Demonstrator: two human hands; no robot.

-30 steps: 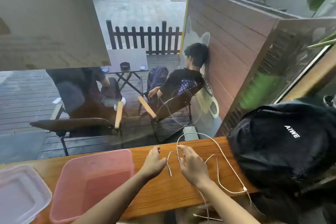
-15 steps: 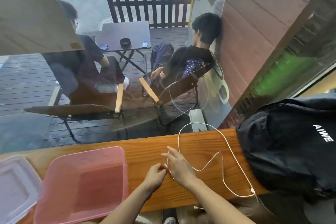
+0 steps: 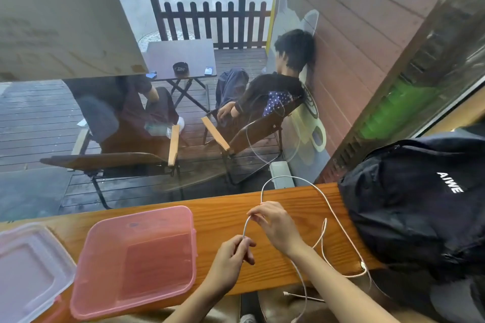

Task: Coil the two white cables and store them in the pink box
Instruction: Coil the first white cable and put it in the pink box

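Note:
A thin white cable (image 3: pixel 330 203) loops over the wooden counter (image 3: pixel 223 214) and trails off its near edge to the right. My left hand (image 3: pixel 231 257) pinches one end of it low down. My right hand (image 3: pixel 275 225) grips the same cable a little higher, so a short curved stretch runs between the two hands. The open pink box (image 3: pixel 136 259) stands empty to the left of my hands. A second white cable end (image 3: pixel 301 296) lies below the counter edge near my lap.
A clear lid (image 3: pixel 29 275) lies left of the pink box. A black backpack (image 3: pixel 420 207) fills the counter's right end. A glass window runs along the counter's far edge, with people seated outside.
My hands have drawn apart, the left lower and the right higher, pulling a short arc of cable between them. The camera has tilted down a little.

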